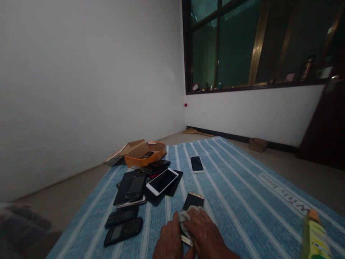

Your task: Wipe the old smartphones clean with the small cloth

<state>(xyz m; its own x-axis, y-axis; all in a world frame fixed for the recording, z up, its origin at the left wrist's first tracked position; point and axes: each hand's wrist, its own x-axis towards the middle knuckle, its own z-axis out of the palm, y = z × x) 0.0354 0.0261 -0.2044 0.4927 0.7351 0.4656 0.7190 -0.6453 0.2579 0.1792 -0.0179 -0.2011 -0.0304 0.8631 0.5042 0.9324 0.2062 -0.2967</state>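
A smartphone point(192, 201) with a dark screen and gold ends lies at the near middle of the striped blue cloth. My left hand point(169, 240) grips its left edge, fingers together. Over the phone's face, my right hand point(206, 232) is closed on a whitish wiping cloth point(185, 216) and presses it down. The hands and the cloth hide the phone's middle. Farther off lies a white smartphone point(197, 164), screen up. To the left is a pile of phones, with another white smartphone point(162, 181) on top and two black keypad phones point(123, 231) in front.
An open orange cardboard box point(145, 159) stands behind the pile, a phone inside it. At the lower right is a yellow-green bottle point(314, 235) with an orange cap. A broom point(196, 132) and a small brown box point(258, 144) lie on the floor by the wall.
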